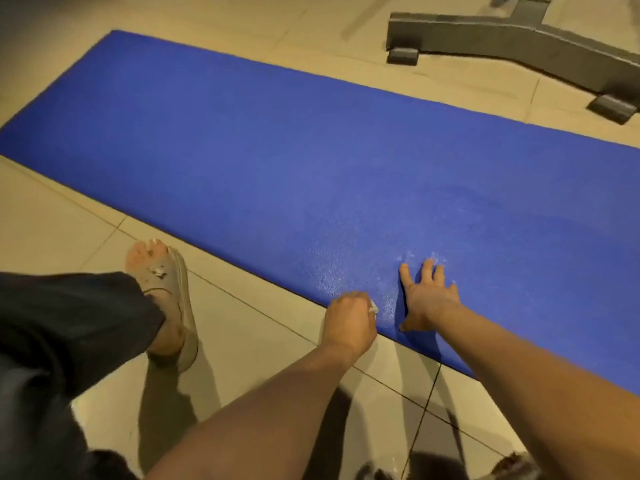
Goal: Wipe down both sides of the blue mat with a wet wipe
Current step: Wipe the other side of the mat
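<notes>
Head camera, looking down: left hand balled tight around the wet wipe, a white scrap peeking out at the near edge of the blue mat. Right hand just beside it, fingers spread flat, pressing the mat. Damp sheen shows only around the hands, so this side looks barely begun, with the underside to come. The mat lies flat on the tiled floor. A sandalled foot sits near the edge, and a grey equipment base beyond could crowd the flip.
</notes>
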The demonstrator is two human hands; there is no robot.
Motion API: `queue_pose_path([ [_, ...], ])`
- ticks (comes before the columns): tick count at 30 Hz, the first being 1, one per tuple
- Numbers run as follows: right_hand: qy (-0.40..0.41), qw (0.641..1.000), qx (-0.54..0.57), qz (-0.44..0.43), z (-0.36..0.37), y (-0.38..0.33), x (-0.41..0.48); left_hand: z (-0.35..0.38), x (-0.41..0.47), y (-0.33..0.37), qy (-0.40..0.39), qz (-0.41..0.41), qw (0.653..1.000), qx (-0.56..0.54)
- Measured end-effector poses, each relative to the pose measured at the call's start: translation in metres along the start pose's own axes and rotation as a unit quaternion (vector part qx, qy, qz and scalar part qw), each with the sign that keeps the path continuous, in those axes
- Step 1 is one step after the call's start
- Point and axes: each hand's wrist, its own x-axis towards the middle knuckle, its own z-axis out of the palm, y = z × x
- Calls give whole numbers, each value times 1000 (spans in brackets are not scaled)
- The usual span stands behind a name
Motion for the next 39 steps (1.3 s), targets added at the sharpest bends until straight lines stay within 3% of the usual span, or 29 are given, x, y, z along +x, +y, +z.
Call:
queue_pose_path([
  [2, 6, 1000, -15, 2, 4, -2, -1, -5, 4, -11, 16, 37, 999, 23],
  [5, 21, 999, -27, -1, 4, -1, 1, -30, 11, -41, 52, 17, 998, 30],
  [8, 16, 999, -28, 12, 3, -6, 3, -63, 29, -93, 119, -122, 985, -26],
  [11, 11, 999, -22, 23, 5, -10, 6, -83, 45, -123, 177, -306, 926, -129],
  [13, 10, 999, -17, 27, 5, -11, 7, -78, 46, -116, 193, -332, 904, -186],
  [17, 16, 999, -9, 27, 8, -9, 9, -44, 25, -73, 155, -263, 923, -235],
  [19, 19, 999, -7, 28, 9, -8, 10, -23, 13, -50, 116, -209, 950, -200],
  [23, 27, 999, 1, 26, 11, -5, 9, 9, -18, -11, 8, -4, 995, -97],
  [26, 35, 999, 8, 23, 12, -2, 8, 6, -17, -29, 30, 51, 997, -52],
  [27, 37, 999, 9, 24, 12, -2, 7, 1, -12, -41, 46, 31, 997, -54],
  [29, 43, 999, 12, 29, 12, -3, 6, -17, 4, -64, 89, -92, 987, -102],
  [32, 52, 997, 31, 37, 11, -5, 3, -51, 28, -89, 168, -290, 918, -213],
  [35, 61, 996, 54, 46, 10, -6, -5, -60, 27, -83, 177, -335, 888, -260],
  [39, 93, 984, 135, 71, 32, -13, -24, -29, 1, -46, 117, -314, 897, -287],
])
